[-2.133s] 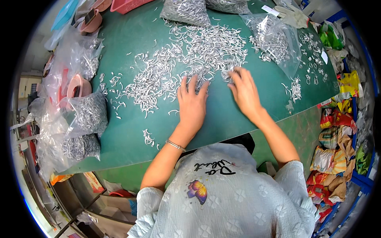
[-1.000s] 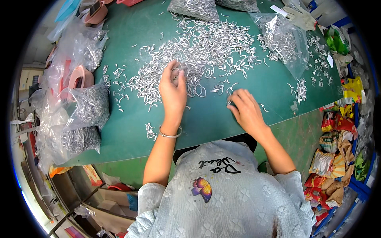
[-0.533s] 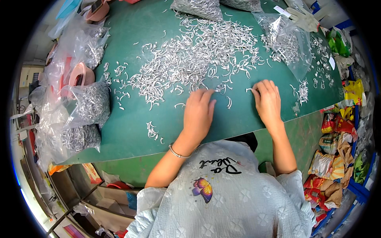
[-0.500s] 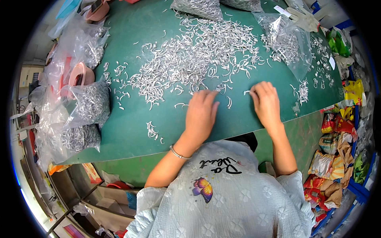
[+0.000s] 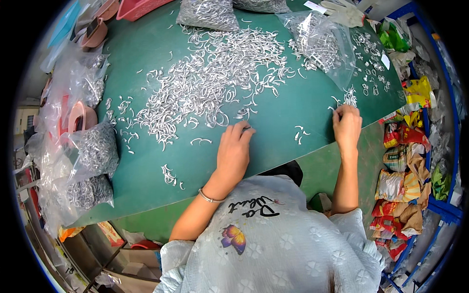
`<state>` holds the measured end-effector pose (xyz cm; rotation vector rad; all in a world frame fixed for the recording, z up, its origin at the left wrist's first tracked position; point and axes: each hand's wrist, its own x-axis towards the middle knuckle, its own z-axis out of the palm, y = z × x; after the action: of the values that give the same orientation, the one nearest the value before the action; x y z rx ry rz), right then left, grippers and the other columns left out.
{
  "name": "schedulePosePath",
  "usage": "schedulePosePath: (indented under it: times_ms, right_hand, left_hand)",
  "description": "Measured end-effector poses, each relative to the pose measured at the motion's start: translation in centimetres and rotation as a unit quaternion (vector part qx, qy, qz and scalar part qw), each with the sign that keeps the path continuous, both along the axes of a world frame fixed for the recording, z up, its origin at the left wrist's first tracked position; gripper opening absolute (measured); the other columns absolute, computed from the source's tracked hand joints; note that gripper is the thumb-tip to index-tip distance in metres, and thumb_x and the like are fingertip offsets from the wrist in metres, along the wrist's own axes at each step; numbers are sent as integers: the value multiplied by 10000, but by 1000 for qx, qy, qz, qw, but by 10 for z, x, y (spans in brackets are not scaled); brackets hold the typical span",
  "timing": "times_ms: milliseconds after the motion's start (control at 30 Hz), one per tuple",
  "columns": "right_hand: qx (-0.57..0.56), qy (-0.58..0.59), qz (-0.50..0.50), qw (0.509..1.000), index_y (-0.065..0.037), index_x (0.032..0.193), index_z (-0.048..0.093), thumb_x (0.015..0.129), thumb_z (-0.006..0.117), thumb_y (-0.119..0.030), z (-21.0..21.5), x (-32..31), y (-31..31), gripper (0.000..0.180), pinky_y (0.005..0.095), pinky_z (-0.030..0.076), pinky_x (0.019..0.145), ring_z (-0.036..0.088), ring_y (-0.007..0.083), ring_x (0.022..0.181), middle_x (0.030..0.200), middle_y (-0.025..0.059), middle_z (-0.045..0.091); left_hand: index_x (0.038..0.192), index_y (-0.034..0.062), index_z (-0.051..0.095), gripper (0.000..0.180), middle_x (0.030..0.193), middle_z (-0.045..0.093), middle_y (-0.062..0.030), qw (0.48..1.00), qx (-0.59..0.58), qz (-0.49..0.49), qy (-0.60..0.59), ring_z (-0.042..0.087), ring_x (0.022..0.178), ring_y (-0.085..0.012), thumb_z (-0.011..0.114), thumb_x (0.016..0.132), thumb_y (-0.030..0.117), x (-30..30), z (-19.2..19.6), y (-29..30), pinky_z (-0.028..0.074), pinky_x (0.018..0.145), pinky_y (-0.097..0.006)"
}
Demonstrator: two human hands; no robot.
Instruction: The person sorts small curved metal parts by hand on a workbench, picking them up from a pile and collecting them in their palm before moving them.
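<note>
Small curved silver metal pieces lie in a wide heap on the green table. My left hand rests just below the heap's near edge, fingers bent and drawn together; what lies between its fingertips is too small to make out. Farther right, my right hand pinches one curved metal piece at its fingertips, right beside a small pile of such pieces. A few loose pieces lie between my hands, and another little cluster sits left of my left forearm.
Clear bags of metal parts stand along the left edge with a pink cup. Another bag lies at the far right near scattered rings. A filled bag sits at the back. Packages fill the right-hand shelf.
My right hand has moved right, to the small pile, carrying a metal piece, and uncovered loose pieces on the table. My left hand has drawn slightly back from the heap. The view has shifted.
</note>
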<state>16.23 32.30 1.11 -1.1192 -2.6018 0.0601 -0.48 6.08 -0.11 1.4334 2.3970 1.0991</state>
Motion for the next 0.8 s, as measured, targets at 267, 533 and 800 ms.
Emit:
schedulePosePath:
  times_ms: [267,533,800]
  right_hand:
    - [-66,142,135,978,-35,914,632,793,693,-88,11,-44,-28,145,424,442,803,554,327,937,954,140,607]
    - [-106,95,345,928,-38,933,601,809,670,-80,-8,-112,-96,148,405,412,776,518,302,933,952,106,554]
    - [-85,75,311,944,-39,868,609,807,648,-42,1,-87,-83,73,413,407,735,529,304,850,864,110,568]
  left_hand:
    - [1096,22,620,314,1117,579,-136,999,36,38,-14,561,1010,-331,595,800,-81,2,-2,-3,460,867,-406]
    - [1077,37,618,380,1068,584,-94,999,36,9,23,540,973,-282,585,720,-89,5,-4,-22,410,831,-387]
    - [1105,41,615,356,1059,595,-99,993,31,114,24,546,969,-289,595,772,-82,4,-7,-26,407,843,-397]
